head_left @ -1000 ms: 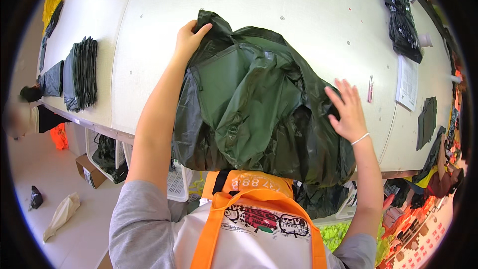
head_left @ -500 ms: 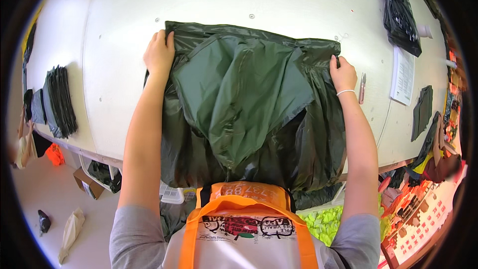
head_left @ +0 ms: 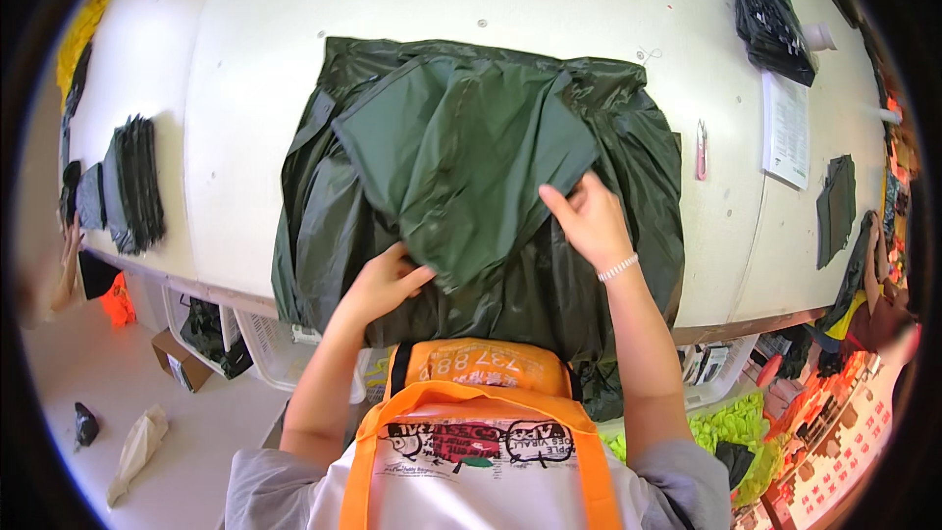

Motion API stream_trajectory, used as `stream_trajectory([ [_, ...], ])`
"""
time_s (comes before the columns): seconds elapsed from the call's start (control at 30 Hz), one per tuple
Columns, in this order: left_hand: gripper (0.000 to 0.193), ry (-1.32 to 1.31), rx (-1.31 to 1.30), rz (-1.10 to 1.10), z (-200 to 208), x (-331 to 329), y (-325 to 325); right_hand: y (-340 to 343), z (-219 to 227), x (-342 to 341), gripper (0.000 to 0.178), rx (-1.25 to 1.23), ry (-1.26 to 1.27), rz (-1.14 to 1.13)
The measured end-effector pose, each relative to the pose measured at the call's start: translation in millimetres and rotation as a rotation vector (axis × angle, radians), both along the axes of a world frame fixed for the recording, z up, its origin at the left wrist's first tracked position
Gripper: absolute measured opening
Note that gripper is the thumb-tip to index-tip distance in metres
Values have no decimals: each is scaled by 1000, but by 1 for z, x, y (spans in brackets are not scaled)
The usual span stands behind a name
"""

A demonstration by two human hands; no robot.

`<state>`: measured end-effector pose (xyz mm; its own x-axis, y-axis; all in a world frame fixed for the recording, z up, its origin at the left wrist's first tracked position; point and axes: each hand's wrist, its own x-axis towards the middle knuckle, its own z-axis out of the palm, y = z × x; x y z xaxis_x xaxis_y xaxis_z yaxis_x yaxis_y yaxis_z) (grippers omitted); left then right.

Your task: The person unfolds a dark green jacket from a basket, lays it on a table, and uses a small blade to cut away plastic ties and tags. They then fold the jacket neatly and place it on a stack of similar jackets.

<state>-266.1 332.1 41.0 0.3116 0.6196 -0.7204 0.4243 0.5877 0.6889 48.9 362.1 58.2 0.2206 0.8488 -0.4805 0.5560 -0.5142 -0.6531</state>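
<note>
A dark green, shiny garment (head_left: 324,255), perhaps a raincoat, lies spread on the white table in front of me. On top of it is a lighter green hood (head_left: 471,157), spread into a pointed shape whose tip is toward me. My left hand (head_left: 378,285) is at the hood's lower tip, thumb and fingers apart, some fingertips hidden by the fabric. By the hood's right edge is my right hand (head_left: 596,228), its thumb stretched out away from the other fingers. Thread snips (head_left: 702,152) with a pink handle lie to the garment's right.
Folded dark pieces (head_left: 135,182) are stacked at the left. At the right are a tied dark bundle (head_left: 770,15), printed paper (head_left: 786,128) and a flat dark piece (head_left: 835,211). White baskets (head_left: 280,348) stand under the table edge. Other people's hands show at both sides.
Both hands have let go of the garment's upper corners and come down toward me to the hood. The garment has spread wider at its sides.
</note>
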Motion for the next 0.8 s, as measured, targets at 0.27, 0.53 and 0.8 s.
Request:
stream_trajectory([
  [0.27,28,205,685,405,8,24,-37,12,9,24,45,437,-250,-161],
  [0.53,32,215,409,-74,56,14,-64,0,16,35,40,-65,840,-791],
  [0.8,79,-1187,-403,473,14,91,-72,-16,9,-14,40,20,1552,-829],
])
